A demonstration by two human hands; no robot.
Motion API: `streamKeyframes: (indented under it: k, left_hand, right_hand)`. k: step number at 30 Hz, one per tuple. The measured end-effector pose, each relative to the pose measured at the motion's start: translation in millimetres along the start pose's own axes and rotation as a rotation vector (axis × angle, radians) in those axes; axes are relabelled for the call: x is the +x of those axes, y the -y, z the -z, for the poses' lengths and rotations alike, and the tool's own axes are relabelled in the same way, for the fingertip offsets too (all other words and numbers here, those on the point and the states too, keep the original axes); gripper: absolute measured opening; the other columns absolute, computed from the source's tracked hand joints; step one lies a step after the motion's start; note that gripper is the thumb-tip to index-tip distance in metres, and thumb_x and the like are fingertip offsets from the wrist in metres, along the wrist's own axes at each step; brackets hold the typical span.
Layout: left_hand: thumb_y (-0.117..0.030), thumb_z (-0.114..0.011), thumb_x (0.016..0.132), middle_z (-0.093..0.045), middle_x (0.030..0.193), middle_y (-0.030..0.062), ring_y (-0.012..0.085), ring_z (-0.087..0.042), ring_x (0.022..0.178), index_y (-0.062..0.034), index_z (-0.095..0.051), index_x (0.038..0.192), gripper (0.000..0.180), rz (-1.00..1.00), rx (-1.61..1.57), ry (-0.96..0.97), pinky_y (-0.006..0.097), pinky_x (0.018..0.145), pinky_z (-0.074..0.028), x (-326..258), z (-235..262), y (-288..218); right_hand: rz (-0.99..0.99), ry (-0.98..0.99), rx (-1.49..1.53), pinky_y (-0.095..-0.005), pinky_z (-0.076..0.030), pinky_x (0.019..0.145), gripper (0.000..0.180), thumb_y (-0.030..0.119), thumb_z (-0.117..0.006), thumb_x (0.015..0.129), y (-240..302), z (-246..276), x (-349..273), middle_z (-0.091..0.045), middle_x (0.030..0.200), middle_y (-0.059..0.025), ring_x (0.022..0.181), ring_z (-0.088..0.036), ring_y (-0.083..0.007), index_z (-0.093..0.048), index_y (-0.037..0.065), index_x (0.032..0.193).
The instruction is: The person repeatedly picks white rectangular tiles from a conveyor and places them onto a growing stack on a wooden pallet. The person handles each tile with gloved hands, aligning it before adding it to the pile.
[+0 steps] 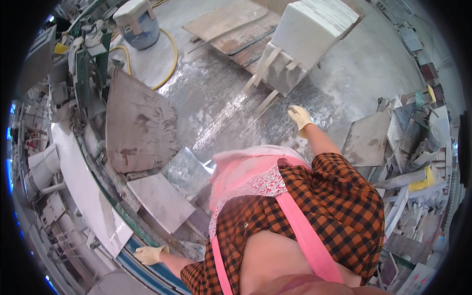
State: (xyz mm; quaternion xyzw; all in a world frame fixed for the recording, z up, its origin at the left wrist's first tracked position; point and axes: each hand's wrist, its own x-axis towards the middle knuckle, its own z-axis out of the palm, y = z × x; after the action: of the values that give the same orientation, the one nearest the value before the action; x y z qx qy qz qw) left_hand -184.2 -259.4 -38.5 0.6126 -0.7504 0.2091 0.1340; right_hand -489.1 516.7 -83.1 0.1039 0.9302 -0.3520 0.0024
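Note:
A pale, cream-coloured glove covers each of my hands. My left hand (150,255) is out to the side over the blue edge (132,245) of a long conveyor-like bench, its fingers stretched out and holding nothing. Close beside it lies the near end of a long white slab (91,191) with a glossy face. In front of me hangs my right hand (299,118), fingers loosely extended and nothing in them. It is nearest to a tall stack of white slabs (309,32) on a support with strips sticking out, but apart from it.
Brown boards (140,123) and a pale panel (162,201) lean along the bench. A blue-and-white bucket (139,29) and a yellow hose (174,54) are on the wet floor (216,98). Flat boards (231,24) lie ahead; a plate (366,140) and offcuts crowd the right.

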Motion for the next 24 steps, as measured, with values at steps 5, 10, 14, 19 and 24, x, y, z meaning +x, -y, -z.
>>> streamKeyframes:
  k: [5,10,14,19,24]
  left_hand:
    - [-0.028,-0.034,0.097,-0.062,0.113,0.0211,0.0384,-0.059,0.097,0.0031,-0.058,0.113,0.042,0.115,-0.229,0.183,0.046,0.083,-0.047,-2,41,-16]
    - [-0.037,-0.053,0.091,-0.059,0.12,0.0159,0.0302,-0.057,0.107,-0.0021,-0.05,0.128,0.051,0.294,-0.815,0.366,0.044,0.093,-0.045,-18,51,-26]
    - [-0.027,-0.057,0.085,-0.06,0.122,0.0223,0.0378,-0.058,0.11,-0.0022,-0.058,0.124,0.046,0.084,-0.536,-0.068,0.048,0.098,-0.041,11,31,-13]
    - [-0.042,-0.057,0.086,-0.059,0.126,0.0173,0.0371,-0.047,0.126,-0.008,-0.043,0.139,0.065,0.258,-0.403,0.251,0.047,0.108,-0.032,76,-3,-12]
    - [-0.042,-0.06,0.083,-0.064,0.115,0.0216,0.0395,-0.061,0.107,-0.0053,-0.051,0.128,0.059,0.372,-0.37,0.488,0.046,0.09,-0.049,117,-17,-28]
  right_hand:
    - [-0.079,0.069,0.059,-0.0373,-0.046,0.093,0.042,0.032,-0.06,0.088,9,-8,16,-0.063,0.119,-0.0169,0.112,-0.059,-0.031,-0.06,0.005,0.12]
    - [-0.094,0.308,0.441,-0.033,-0.036,0.104,0.048,0.027,-0.061,0.091,47,-23,41,-0.053,0.136,-0.0083,0.125,-0.048,-0.0194,-0.054,0.002,0.131]
    - [-0.188,0.41,0.377,-0.0322,-0.038,0.101,0.04,0.021,-0.055,0.097,61,-51,51,-0.055,0.131,-0.0087,0.12,-0.05,-0.0186,-0.052,0.0,0.131]
    - [-0.11,0.43,0.303,-0.0334,-0.038,0.102,0.041,0.022,-0.051,0.098,75,-78,33,-0.051,0.134,-0.0111,0.121,-0.049,-0.0212,-0.048,0.0,0.133]
    - [-0.17,0.369,0.306,-0.033,-0.035,0.105,0.044,0.022,-0.053,0.097,96,-77,-3,-0.051,0.134,-0.0097,0.124,-0.047,-0.0205,-0.047,-0.001,0.134]
